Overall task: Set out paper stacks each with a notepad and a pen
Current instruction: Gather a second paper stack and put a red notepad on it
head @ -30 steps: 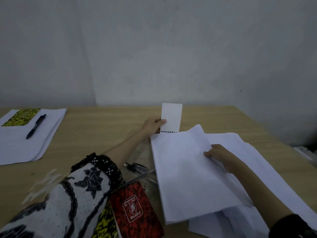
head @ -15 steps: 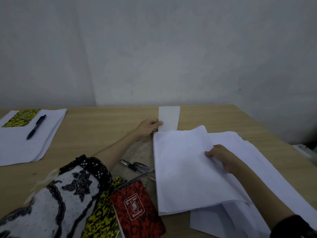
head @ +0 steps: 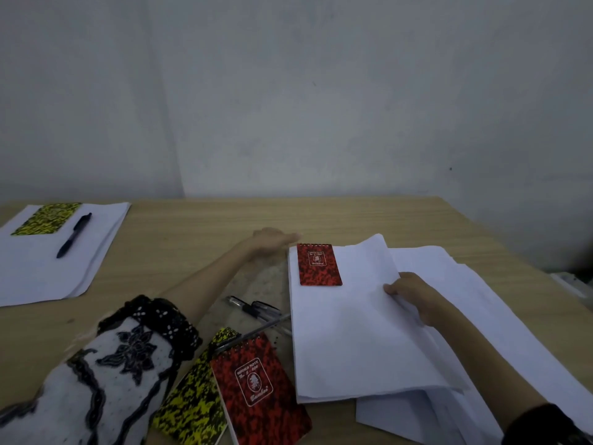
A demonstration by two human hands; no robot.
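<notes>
A small notepad (head: 319, 264) mottled red and black is lying on white paper (head: 356, 332). Near the sleeve (head: 106, 374), which is showing white cloth with black lace flowers, a yellow-and-black notepad (head: 192, 399) is sitting. A black pen (head: 74, 235) is lying on far white sheets (head: 48, 271). The table (head: 199, 226) is showing pale wood.

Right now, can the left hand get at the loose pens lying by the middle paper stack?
Probably yes. The left hand is open and holds nothing, and the pens lie uncovered on the table just beside that forearm, so drawing the hand back should reach them.
</notes>
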